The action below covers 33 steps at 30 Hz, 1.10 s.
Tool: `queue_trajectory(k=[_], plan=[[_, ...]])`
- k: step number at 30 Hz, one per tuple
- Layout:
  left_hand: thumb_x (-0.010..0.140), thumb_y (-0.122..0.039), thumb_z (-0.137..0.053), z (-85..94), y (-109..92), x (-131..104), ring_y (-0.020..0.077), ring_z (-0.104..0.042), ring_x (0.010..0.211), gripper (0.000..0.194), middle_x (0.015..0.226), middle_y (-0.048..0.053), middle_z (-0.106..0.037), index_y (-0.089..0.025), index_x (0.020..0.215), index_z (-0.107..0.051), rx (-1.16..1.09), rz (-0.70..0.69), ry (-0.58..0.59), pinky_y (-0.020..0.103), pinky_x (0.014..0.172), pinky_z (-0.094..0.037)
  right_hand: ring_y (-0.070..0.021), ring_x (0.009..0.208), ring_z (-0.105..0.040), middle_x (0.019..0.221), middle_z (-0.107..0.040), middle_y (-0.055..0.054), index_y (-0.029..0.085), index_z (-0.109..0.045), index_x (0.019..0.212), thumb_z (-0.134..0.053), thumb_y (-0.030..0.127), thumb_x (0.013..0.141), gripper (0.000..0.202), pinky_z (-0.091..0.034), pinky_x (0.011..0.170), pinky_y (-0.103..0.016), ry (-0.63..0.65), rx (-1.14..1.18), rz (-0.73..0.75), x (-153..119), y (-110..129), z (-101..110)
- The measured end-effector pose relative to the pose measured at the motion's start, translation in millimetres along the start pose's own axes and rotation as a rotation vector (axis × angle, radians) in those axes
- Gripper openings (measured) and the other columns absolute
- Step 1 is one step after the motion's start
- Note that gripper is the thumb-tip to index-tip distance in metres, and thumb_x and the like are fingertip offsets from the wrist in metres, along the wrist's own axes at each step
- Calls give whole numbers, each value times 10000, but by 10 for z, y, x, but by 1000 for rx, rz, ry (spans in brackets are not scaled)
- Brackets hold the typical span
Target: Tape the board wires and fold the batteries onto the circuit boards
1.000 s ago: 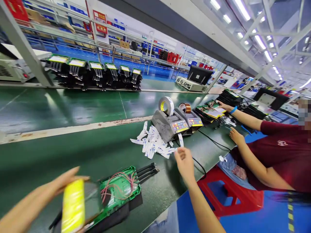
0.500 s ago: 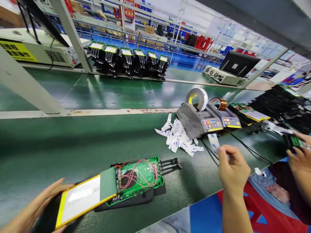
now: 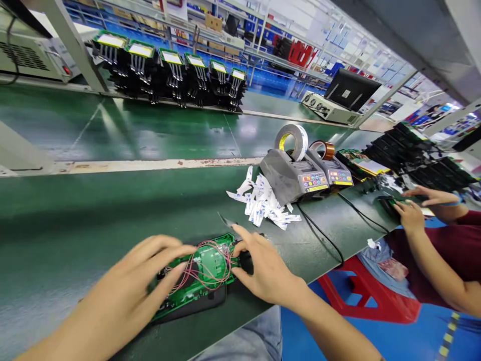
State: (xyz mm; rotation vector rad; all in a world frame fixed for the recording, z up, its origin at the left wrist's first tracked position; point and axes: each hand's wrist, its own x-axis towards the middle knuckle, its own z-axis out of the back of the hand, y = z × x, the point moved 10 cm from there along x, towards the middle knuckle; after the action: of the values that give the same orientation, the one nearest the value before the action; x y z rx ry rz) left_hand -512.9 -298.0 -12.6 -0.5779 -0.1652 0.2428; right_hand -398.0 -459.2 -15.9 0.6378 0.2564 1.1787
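A green plastic housing (image 3: 210,265) with loose pink wires lies on a black part (image 3: 205,303) on the bench. Over its left end reaches my left hand (image 3: 139,281), thumb and fingers apart, fingertips near the wires. My right hand (image 3: 263,265) is at the housing's right end, thumb and lower fingers by the black leads there, which it mostly hides. A short strip of clear tape (image 3: 226,220) hangs from my right index fingertip. The flat yellow-edged panel is out of sight, and my left hand covers the place where it lay.
White liner scraps (image 3: 263,203) lie beside two tape dispensers (image 3: 295,175) bearing tape rolls. Cables (image 3: 319,228) cross the bench. Stacked black units (image 3: 173,75) stand on the back shelf. At right, a co-worker's hands (image 3: 411,215) handle a similar unit near a red stool (image 3: 372,291).
My right hand has come left from the dispenser to the housing, carrying the tape strip. My left hand has let go of the yellow-edged panel and moved right over the housing. The view has shifted.
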Motion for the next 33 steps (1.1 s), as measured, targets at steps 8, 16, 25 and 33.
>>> queue_trajectory(k=[8,16,25,33], plan=[[892,-270,-536,-834,-585,875,148,-521,510,283,567,-4,-609,-208,646,-661,12,116,573,293,572,-388,-244,944,-566,1136,-605,-111,232,43,1605,-588,109,882,967,-567,874,-448,-166,-67,55,-39,0,-6],[949,-444,-568,-1000,-524,823,98,-437,437,425,465,-84,-470,-190,609,-548,-44,287,778,254,515,-394,-228,964,-570,1102,-593,-77,265,10,1593,-618,91,853,986,-567,904,-430,-176,36,52,-68,-68,-11],[921,-355,-592,-973,-568,855,93,-417,407,409,416,-87,-446,-192,552,-528,-35,258,826,246,493,-383,-207,893,-576,1104,-562,-80,282,-13,1590,-631,83,853,983,-590,871,-430,-168,82,3,-60,-132,-39],[949,-444,-591,-994,-666,864,85,-426,440,440,477,-89,-460,-182,599,-544,15,208,837,247,523,-410,-202,857,-590,1081,-568,-68,320,16,1575,-657,75,835,1030,-604,829,-431,-153,104,-27,-67,-179,-69]])
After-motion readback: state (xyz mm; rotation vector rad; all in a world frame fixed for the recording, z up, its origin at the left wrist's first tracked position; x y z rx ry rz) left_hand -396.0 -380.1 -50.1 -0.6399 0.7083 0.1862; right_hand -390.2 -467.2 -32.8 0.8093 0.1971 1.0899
